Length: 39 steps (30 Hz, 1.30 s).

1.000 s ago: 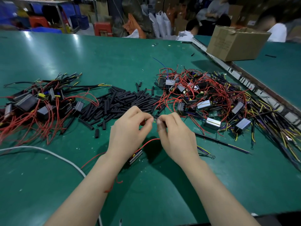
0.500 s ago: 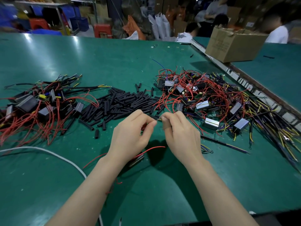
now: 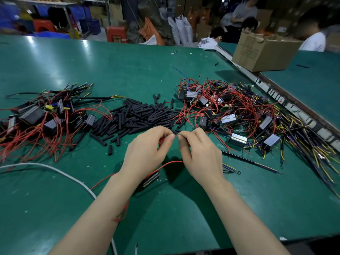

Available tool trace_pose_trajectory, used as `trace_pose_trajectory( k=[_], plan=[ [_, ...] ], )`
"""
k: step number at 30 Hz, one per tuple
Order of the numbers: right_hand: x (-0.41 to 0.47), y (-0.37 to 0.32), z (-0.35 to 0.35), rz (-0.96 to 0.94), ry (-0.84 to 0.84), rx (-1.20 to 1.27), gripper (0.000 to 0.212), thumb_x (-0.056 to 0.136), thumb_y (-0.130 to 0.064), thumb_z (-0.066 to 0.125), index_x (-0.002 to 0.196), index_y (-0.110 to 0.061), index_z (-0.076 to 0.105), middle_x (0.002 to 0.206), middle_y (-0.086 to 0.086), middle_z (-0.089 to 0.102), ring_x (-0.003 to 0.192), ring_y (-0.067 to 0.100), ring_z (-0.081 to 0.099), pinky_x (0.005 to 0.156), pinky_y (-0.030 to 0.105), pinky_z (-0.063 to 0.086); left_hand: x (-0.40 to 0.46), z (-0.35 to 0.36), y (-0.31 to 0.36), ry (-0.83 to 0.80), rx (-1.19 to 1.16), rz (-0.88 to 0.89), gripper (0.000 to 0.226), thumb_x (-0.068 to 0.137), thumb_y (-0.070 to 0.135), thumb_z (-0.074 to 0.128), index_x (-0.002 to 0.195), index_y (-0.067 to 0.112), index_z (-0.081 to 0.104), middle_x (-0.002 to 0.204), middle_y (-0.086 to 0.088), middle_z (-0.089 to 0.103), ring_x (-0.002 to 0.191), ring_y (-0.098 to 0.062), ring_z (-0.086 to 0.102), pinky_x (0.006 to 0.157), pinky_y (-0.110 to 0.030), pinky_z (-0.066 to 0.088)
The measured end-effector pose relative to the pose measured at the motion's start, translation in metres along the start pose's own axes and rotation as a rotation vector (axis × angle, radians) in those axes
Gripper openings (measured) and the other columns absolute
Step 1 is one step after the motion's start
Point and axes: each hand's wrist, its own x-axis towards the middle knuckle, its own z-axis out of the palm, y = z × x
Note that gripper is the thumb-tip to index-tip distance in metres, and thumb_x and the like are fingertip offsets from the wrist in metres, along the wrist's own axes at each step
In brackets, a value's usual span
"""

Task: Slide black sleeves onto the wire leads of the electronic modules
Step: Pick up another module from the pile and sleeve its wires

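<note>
A: In the head view, what are the hands doing?

B: The left hand [image 3: 147, 153] and the right hand [image 3: 200, 155] are meeting over the desk [image 3: 128, 70], fingertips almost touching. The left fingers are pinching a black sleeve [image 3: 174, 132]. The right fingers are pinching what I judge to be the tip of the red lead [image 3: 165, 165], but the tip itself is hidden. This lead is looping down to the module [image 3: 151, 179], which is lying on the desk under the left wrist.

A: What could be going wrong from here?

B: I think the strands of the wire may be spreading at the mouth of the sleeve and catching there. Also the module is hanging only on its lead, so a strong pull may be dragging it.

A: And around the hands?

B: The sleeve pile [image 3: 136, 116] is lying just beyond the hands. Modules with red wires are lying on the left [image 3: 46, 118], and a bigger tangled heap [image 3: 239, 115] on the right. A white cable [image 3: 55, 170] is crossing the desk near the left forearm, and a cardboard box [image 3: 265, 52] is standing far right. Loose red wires of the right heap are reaching near the right hand and may be hooking the fingers.
</note>
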Motion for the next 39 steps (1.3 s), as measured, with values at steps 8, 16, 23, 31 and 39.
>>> trace_pose_trajectory(
  k=[8, 16, 23, 31, 39],
  plan=[
    [0.0008, -0.0003, -0.0015, -0.056, 0.093, 0.112, 0.022, 0.093, -0.025, 0.050, 0.096, -0.015, 0.069, 0.083, 0.001, 0.057, 0.068, 0.022, 0.057, 0.041, 0.030, 0.038, -0.0008, -0.0004, 0.0023, 0.024, -0.138, -0.106, 0.014, 0.079, 0.047, 0.050, 0.081, 0.039, 0.062, 0.052, 0.015, 0.048, 0.049, -0.006, 0.041, 0.054, -0.027, 0.030],
    [0.0002, -0.0007, 0.0019, -0.022, 0.091, 0.227, 0.024, 0.093, -0.024, 0.047, 0.101, -0.018, 0.069, 0.086, -0.003, 0.056, 0.064, 0.015, 0.052, 0.043, 0.032, 0.041, 0.0007, 0.0030, 0.0070, 0.035, -0.188, -0.125, 0.017, 0.077, 0.045, 0.052, 0.082, 0.037, 0.067, 0.049, 0.011, 0.046, 0.047, -0.008, 0.037, 0.053, -0.029, 0.034],
    [0.0005, 0.0012, 0.0018, 0.064, 0.012, 0.197, 0.021, 0.093, -0.025, 0.050, 0.106, -0.022, 0.067, 0.090, -0.004, 0.058, 0.073, 0.019, 0.058, 0.051, 0.034, 0.045, 0.0003, 0.0029, 0.0074, 0.036, -0.168, -0.111, 0.020, 0.079, 0.042, 0.052, 0.083, 0.035, 0.070, 0.051, 0.013, 0.048, 0.048, -0.007, 0.039, 0.056, -0.030, 0.039],
    [0.0004, 0.0020, -0.0006, 0.035, -0.022, 0.277, 0.025, 0.094, -0.021, 0.049, 0.110, -0.019, 0.068, 0.089, -0.002, 0.055, 0.069, 0.019, 0.055, 0.052, 0.039, 0.047, -0.0001, 0.0025, 0.0067, 0.000, -0.287, -0.153, 0.017, 0.078, 0.041, 0.052, 0.082, 0.039, 0.069, 0.048, 0.010, 0.045, 0.048, -0.008, 0.037, 0.056, -0.027, 0.033],
    [0.0007, 0.0019, -0.0013, -0.010, 0.002, 0.423, 0.020, 0.093, -0.011, 0.053, 0.105, -0.017, 0.068, 0.088, -0.004, 0.051, 0.072, 0.012, 0.051, 0.057, 0.042, 0.048, 0.0020, 0.0009, 0.0053, -0.017, -0.366, -0.143, 0.017, 0.090, 0.020, 0.060, 0.080, 0.033, 0.066, 0.045, 0.008, 0.031, 0.045, -0.007, 0.027, 0.048, -0.020, 0.025]
  ],
)
